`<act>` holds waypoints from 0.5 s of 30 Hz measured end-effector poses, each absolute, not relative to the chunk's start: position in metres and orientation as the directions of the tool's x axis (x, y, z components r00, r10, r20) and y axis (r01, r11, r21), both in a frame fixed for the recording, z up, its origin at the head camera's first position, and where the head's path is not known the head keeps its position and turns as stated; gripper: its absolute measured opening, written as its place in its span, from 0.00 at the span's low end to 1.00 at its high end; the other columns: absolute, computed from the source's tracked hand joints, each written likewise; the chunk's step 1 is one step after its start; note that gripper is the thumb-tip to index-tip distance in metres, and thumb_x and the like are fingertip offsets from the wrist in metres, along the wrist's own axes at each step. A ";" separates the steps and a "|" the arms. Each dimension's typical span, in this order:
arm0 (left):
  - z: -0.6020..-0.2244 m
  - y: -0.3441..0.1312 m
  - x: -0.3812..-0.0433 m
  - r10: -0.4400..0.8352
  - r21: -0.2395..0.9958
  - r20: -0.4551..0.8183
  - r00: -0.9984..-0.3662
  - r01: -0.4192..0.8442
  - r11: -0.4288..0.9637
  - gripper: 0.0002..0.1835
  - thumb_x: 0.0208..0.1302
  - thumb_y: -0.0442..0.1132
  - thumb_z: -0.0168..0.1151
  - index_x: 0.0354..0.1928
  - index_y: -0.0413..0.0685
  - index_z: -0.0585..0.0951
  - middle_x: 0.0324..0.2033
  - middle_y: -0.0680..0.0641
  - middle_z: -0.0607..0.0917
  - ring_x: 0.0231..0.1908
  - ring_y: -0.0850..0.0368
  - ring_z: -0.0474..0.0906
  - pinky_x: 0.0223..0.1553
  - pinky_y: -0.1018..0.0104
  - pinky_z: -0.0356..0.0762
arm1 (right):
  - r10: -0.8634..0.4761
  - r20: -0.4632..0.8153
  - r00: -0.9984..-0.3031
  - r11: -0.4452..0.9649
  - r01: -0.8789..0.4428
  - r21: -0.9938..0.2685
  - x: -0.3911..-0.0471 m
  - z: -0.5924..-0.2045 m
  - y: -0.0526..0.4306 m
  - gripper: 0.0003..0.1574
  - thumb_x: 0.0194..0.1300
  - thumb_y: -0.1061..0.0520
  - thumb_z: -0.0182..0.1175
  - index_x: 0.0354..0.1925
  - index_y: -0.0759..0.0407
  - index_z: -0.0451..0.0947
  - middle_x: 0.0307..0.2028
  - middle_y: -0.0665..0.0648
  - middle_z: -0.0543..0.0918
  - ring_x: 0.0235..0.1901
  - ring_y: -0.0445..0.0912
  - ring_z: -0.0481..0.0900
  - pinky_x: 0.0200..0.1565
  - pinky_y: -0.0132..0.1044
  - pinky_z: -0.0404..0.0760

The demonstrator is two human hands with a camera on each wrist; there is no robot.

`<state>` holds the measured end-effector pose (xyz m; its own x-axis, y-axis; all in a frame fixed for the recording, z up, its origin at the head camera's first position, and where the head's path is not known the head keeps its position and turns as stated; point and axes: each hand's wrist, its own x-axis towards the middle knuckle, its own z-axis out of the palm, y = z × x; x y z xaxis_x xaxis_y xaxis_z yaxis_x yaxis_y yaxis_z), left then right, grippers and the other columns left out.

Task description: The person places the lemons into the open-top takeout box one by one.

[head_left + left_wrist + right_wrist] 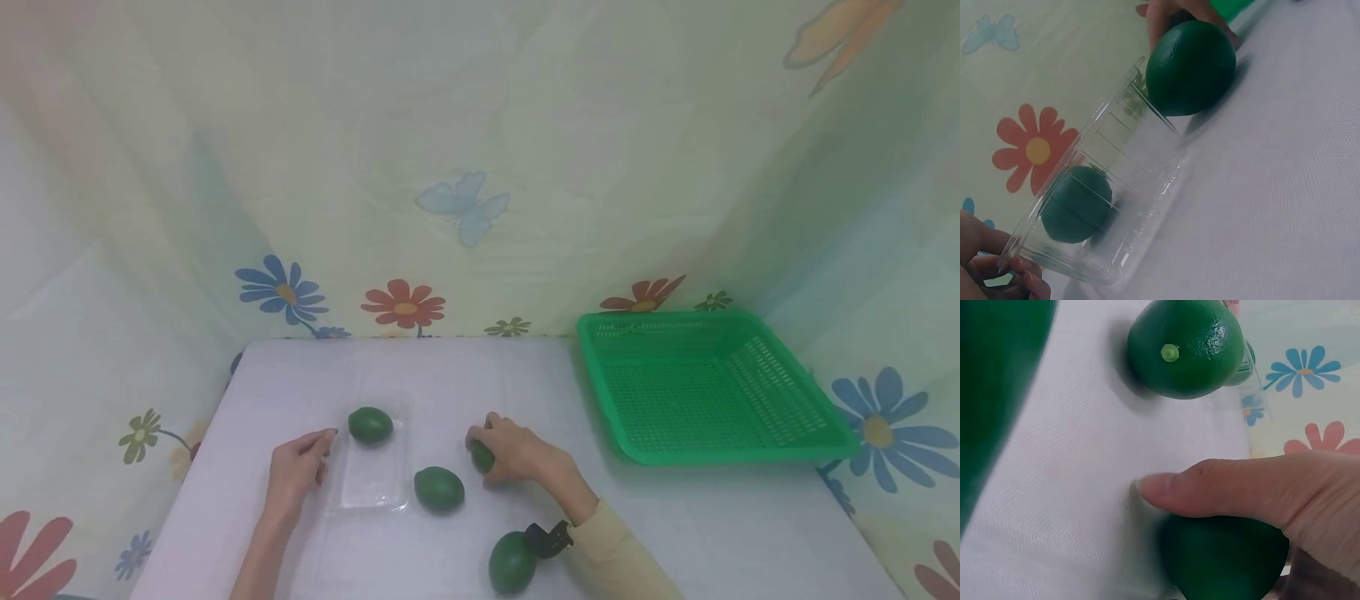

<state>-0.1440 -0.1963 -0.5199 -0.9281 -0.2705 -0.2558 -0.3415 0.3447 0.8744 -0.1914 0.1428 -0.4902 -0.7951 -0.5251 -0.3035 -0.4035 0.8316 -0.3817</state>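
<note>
My left hand (295, 471) pinches the left rim of a clear plastic container (375, 492) between thumb and fingers. One green lime (370, 426) lies in the far part of that container. To the right, my right hand (517, 450) grips another lime (482, 457) low over the table, with the thumb along its near side. In the right wrist view this held lime (1225, 556) is partly covered by the thumb. Between the container and the right hand rests a third lime (439, 489), its pale stem nub showing in the right wrist view.
A larger-looking lime (512, 564) sits near the front, beside the black strap (549, 540) on the right wrist. The green plastic basket (630, 454) stands at the back right of the white-covered table (712, 533). A flowered curtain (480, 108) hangs behind and at the sides.
</note>
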 end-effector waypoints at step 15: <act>-0.520 -0.198 -0.145 -0.265 0.874 -0.264 -0.927 -0.346 0.341 0.24 0.78 0.49 0.56 0.64 0.38 0.79 0.47 0.38 0.83 0.23 0.60 0.73 0.30 0.69 0.73 | -0.513 -0.317 -0.797 0.837 -0.384 -0.389 -0.192 -0.488 0.140 0.32 0.53 0.61 0.74 0.56 0.49 0.77 0.43 0.51 0.73 0.41 0.46 0.72 0.41 0.43 0.78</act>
